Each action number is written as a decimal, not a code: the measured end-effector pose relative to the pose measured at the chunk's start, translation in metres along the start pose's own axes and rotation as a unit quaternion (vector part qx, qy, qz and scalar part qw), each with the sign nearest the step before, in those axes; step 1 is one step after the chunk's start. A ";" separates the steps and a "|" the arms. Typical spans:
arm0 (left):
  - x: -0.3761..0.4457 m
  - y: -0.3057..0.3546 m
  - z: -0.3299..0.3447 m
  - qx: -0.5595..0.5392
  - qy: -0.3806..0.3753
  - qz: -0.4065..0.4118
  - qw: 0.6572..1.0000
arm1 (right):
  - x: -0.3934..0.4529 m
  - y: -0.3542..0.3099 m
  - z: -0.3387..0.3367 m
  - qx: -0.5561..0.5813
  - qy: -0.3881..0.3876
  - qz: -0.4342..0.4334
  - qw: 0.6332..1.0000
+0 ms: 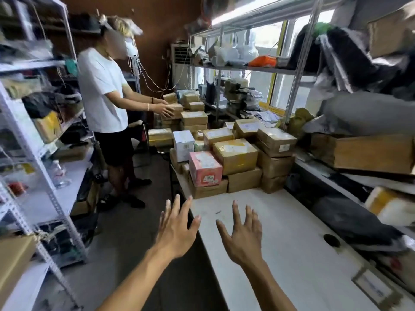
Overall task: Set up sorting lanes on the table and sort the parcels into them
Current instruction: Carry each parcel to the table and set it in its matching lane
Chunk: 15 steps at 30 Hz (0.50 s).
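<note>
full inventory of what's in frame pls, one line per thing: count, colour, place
table: one, white, centre right, near part bare.
cardboard parcels: many, brown, stacked at the table's far end and beyond; exact count unclear.
pink box: one, pink, front left of the stack.
white box: one, white, behind the pink box.
hole: one, dark, in the tabletop on the right.
label: one, pale, flat on the table's near right corner.
shelving racks: grey metal, left and right walls, holding bags and boxes.
second person: one, white shirt, black shorts, standing left, handling a brown parcel.
left hand: open, over the table's left edge.
right hand: open, above the bare tabletop.
</note>
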State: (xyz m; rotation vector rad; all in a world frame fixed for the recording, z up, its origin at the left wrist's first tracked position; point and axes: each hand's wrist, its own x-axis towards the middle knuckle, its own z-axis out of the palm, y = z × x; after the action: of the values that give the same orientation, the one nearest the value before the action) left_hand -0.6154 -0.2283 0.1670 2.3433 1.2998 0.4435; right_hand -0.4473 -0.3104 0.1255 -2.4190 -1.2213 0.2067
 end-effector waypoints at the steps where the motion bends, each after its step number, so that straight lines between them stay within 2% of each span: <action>1: 0.016 -0.004 0.000 -0.003 0.003 -0.002 1.000 | 0.017 -0.006 0.003 0.003 0.004 0.001 1.000; 15: 0.278 -0.125 -0.020 -0.085 0.002 -0.017 0.996 | 0.260 -0.129 0.080 0.008 -0.026 0.003 1.000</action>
State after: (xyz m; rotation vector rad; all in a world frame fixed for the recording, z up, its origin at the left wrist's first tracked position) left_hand -0.5732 0.0730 0.1410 2.1776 1.2499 0.5275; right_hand -0.4102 -0.0117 0.1233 -2.4175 -1.2284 0.2817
